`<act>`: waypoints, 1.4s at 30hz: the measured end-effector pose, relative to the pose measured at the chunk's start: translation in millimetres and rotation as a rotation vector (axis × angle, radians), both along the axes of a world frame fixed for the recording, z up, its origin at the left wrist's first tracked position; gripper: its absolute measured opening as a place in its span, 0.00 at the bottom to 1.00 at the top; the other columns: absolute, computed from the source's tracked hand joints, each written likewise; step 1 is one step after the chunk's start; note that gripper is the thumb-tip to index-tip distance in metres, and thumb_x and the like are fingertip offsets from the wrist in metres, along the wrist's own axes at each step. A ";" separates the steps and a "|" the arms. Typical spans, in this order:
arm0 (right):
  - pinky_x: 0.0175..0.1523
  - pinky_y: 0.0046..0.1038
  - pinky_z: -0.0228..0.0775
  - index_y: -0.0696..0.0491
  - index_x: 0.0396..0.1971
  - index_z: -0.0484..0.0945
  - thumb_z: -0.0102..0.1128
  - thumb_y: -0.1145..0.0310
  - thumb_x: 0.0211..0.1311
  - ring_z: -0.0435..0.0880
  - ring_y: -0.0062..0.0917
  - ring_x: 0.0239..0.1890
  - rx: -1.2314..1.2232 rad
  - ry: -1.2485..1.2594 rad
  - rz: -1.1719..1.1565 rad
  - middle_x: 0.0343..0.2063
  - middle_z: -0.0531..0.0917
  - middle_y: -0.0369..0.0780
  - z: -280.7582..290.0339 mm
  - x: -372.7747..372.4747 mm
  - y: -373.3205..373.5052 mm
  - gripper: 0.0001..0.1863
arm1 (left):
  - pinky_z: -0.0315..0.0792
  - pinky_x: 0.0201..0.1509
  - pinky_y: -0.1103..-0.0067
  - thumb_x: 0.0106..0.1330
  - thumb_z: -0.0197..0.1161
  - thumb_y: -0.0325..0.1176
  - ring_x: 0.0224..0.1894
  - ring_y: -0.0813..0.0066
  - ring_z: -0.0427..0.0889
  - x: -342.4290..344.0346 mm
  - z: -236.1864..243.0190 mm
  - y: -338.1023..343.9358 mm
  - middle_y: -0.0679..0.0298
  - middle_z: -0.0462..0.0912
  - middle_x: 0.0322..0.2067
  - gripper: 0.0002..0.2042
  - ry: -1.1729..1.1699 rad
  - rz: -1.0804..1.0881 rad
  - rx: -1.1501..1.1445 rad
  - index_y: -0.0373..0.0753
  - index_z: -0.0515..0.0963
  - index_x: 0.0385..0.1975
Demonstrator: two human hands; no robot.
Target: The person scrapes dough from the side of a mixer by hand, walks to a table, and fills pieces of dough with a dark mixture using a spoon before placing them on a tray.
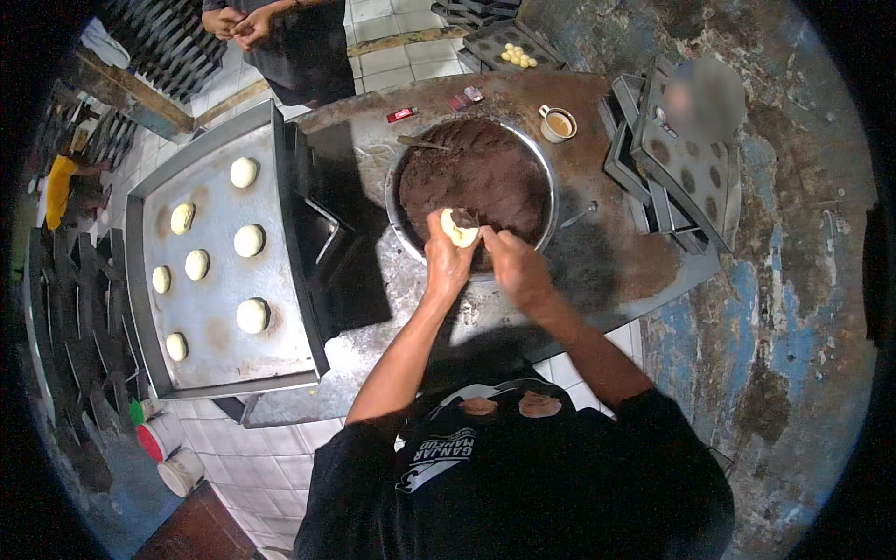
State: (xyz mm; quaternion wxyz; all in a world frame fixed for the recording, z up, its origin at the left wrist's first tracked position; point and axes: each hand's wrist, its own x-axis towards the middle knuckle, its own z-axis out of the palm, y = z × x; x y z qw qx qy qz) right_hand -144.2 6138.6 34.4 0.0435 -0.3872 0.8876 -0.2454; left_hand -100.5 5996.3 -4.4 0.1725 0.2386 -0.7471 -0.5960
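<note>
A piece of pale dough (455,237) lies cupped in my left hand (448,261), with a dark brown lump of filling on it. Right beside the dough, my right hand (516,271) has its fingers curled closed; whatever they grip is hidden. Both hands are over the near rim of a large round metal basin (551,177). Dark brown crumbly filling (476,173) fills much of this basin, and a flat spatula-like tool (422,143) rests in it at the far left.
Left of the basin, a large metal tray (219,373) bears several round dough balls (249,240). A cup of brown drink (558,124) and a spoon (580,215) are on the right. Stacked trays (667,159) lean farther right. Across the table stands another person (294,47).
</note>
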 end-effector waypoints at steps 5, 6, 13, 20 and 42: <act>0.42 0.42 0.75 0.54 0.56 0.72 0.51 0.72 0.61 0.80 0.43 0.37 0.046 0.104 0.003 0.34 0.78 0.45 -11.6 23.5 34.0 0.21 | 0.75 0.41 0.58 0.59 0.61 0.22 0.41 0.40 0.82 -11.6 -13.7 -4.4 0.43 0.82 0.41 0.19 0.044 -0.215 -0.530 0.38 0.69 0.50; 0.41 0.41 0.76 0.54 0.56 0.72 0.50 0.73 0.61 0.81 0.41 0.38 0.109 0.104 0.030 0.35 0.78 0.44 -3.6 19.0 43.2 0.21 | 0.75 0.41 0.59 0.60 0.60 0.22 0.41 0.40 0.82 -10.0 -20.1 -8.4 0.44 0.82 0.40 0.16 -0.061 -0.159 -0.434 0.38 0.71 0.49; 0.41 0.34 0.77 0.59 0.53 0.74 0.58 0.73 0.63 0.84 0.35 0.36 0.000 0.205 -0.085 0.33 0.81 0.44 -34.6 -22.7 74.2 0.18 | 0.68 0.59 0.80 0.50 0.59 0.11 0.50 0.75 0.76 4.2 -0.3 -4.2 0.68 0.77 0.46 0.28 -0.023 -0.239 0.512 0.41 0.70 0.54; 0.45 0.31 0.77 0.59 0.55 0.72 0.59 0.75 0.64 0.83 0.25 0.39 -0.444 -0.593 -0.260 0.38 0.83 0.44 29.3 0.8 58.7 0.19 | 0.71 0.52 0.78 0.51 0.73 0.21 0.46 0.76 0.75 42.2 16.3 68.4 0.68 0.76 0.43 0.28 0.109 -0.363 0.358 0.40 0.68 0.52; 0.50 0.26 0.78 0.62 0.45 0.80 0.62 0.76 0.64 0.84 0.23 0.41 -0.752 -0.932 -0.142 0.41 0.82 0.39 23.7 135.3 261.8 0.11 | 0.73 0.58 0.67 0.64 0.67 0.43 0.56 0.51 0.81 165.4 114.4 240.5 0.44 0.81 0.52 0.42 -0.085 -0.601 -0.128 0.43 0.50 0.75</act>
